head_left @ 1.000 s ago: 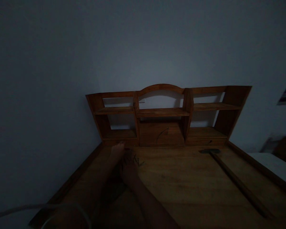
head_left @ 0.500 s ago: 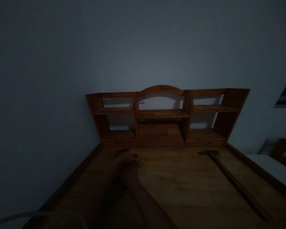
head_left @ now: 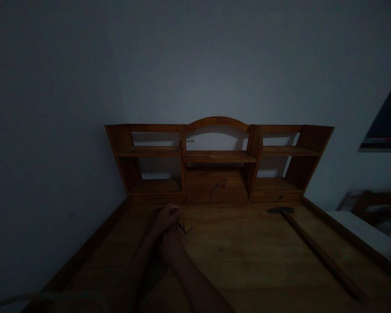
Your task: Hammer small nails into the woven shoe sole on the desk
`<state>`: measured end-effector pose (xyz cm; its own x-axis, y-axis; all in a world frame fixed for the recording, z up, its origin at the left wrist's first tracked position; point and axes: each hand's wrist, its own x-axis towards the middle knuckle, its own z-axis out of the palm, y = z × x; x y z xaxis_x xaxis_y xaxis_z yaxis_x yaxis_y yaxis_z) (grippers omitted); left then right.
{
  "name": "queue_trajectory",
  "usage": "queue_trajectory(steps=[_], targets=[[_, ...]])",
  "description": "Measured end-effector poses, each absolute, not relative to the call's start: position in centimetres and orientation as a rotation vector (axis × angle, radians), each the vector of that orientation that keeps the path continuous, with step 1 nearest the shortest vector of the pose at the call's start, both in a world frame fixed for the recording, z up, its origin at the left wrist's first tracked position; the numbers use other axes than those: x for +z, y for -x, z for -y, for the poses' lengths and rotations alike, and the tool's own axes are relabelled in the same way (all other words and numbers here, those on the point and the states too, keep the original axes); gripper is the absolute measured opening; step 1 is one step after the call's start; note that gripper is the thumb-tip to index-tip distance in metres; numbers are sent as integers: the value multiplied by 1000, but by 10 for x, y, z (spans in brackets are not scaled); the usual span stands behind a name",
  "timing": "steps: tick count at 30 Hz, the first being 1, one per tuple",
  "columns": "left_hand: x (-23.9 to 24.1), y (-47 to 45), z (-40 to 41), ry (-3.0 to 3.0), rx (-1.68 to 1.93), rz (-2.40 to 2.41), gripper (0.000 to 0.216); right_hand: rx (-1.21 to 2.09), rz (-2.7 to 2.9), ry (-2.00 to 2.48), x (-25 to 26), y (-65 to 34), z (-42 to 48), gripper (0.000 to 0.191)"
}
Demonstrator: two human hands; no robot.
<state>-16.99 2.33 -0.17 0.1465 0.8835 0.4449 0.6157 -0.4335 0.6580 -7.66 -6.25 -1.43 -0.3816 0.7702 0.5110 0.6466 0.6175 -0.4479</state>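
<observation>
The picture is dark, and my two hands are close together over the left part of the wooden desk top [head_left: 228,256]. My left hand [head_left: 166,218] is the farther one; its fingers are curled and the thumb side faces right, but what they hold, if anything, is hidden. Just nearer to me, my right hand [head_left: 171,244] is closed in a loose fist. Several thin, dark, stick-like pieces [head_left: 184,228] stick out to the right beside its fingers and seem held there. Their exact kind is too dim to make out.
A long-handled tool with a dark metal head [head_left: 281,210] lies on the desk's right side. At the back stands a wooden shelf unit [head_left: 220,156] against the wall. A pale cable [head_left: 45,296] shows at lower left. Right of the desk is a white surface [head_left: 361,228].
The thin pieces beside my right hand now show more and look spread apart. My left hand's fingers have moved slightly left and up. The view has turned a little to the right.
</observation>
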Motion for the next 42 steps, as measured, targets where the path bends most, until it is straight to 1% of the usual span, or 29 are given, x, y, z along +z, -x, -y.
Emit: queue_trajectory(steps=[3, 7, 9, 12, 16, 18, 20, 22, 24, 26, 29, 32, 42], targets=[[-4, 171, -23, -2046, 1377, -1624, 24, 269, 2119, 1072, -8, 74, 68, 44], [4, 173, -17, -1892, 1596, -1751, 25, 351, 1943, 1014, 4, 70, 70, 54], [10, 173, -12, -1844, 1684, -1830, 26, 440, 1755, 1014, 14, 66, 62, 49], [17, 170, -6, -1821, 1750, -1956, 27, 580, 1450, 1087, 42, 48, 41, 34], [20, 168, -4, -1826, 1743, -1988, 31, 561, 1431, 1010, 89, -13, 20, 32], [19, 167, -5, -1864, 1705, -1978, 33, 412, 1450, 1038, 98, -53, 17, 36], [16, 166, -7, -1903, 1648, -1979, 35, 277, 1471, 1138, 89, -92, 16, 41], [13, 163, -9, -1938, 1606, -1978, 33, 218, 1478, 1307, 67, -122, 14, 50], [10, 159, -10, -1967, 1585, -1964, 28, 219, 1486, 1416, 42, -141, 10, 60], [6, 154, -10, -1982, 1554, -1940, 21, 239, 1515, 1475, 21, -150, 4, 67], [1, 150, -10, -1984, 1489, -1918, 14, 258, 1585, 1504, 6, -150, -1, 67], [-4, 153, -13, -1951, 1460, -1929, 11, 285, 1663, 1509, 1, -146, -2, 63], [-12, 161, -16, -1965, 1449, -1913, 16, 324, 1744, 1580, -10, -144, -2, 58]])
